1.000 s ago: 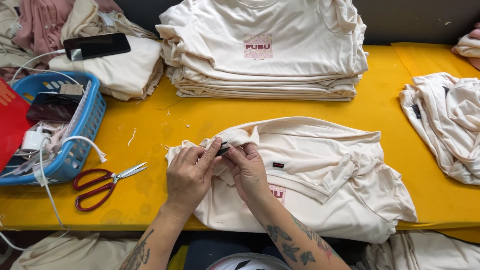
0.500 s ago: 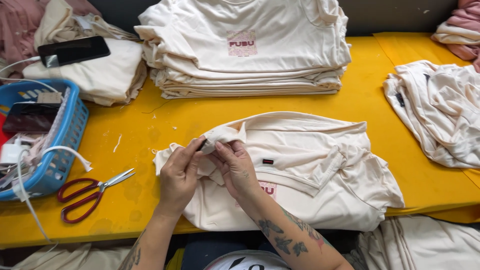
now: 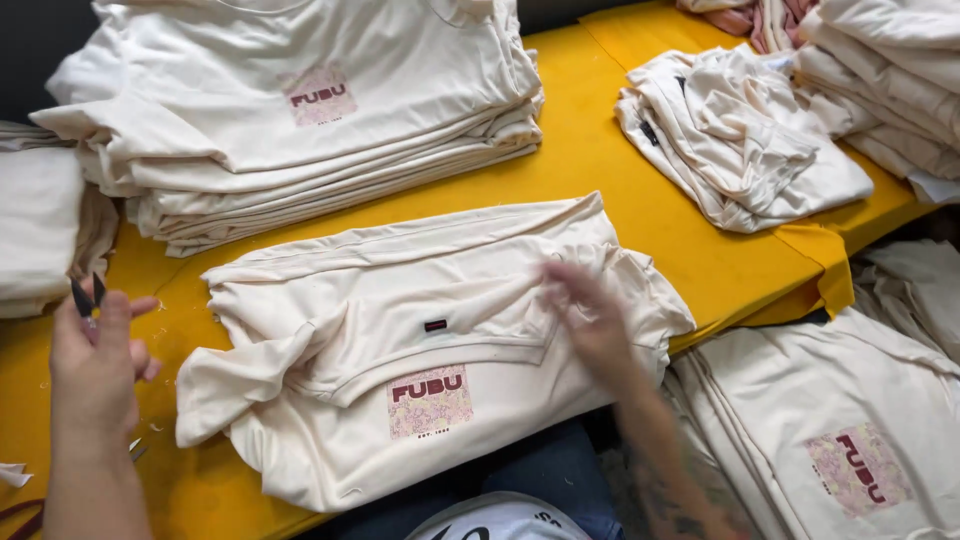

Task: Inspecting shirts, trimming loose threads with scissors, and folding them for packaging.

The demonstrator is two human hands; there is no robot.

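On the yellow table [image 3: 590, 165], our left hand [image 3: 95, 365] closed around small dark snips [image 3: 82, 298], our blurred right hand [image 3: 590, 310] open, flat on the cream cotton T-shirt [image 3: 400, 310], a folded stack [image 3: 300, 110] behind.

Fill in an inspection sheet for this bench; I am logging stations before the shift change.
Surface: yellow table, mostly covered by garments.
Job's things: cream t-shirt with a pink chest print lies flat at the front edge.
Clutter: tall folded stack behind; crumpled shirts to the right; more shirts below the table edge.
Hands: left hand holds small dark snips; right hand, blurred, rests on the t-shirt.
Cables: nothing seen.
Surroundings: folded cloth at far left.
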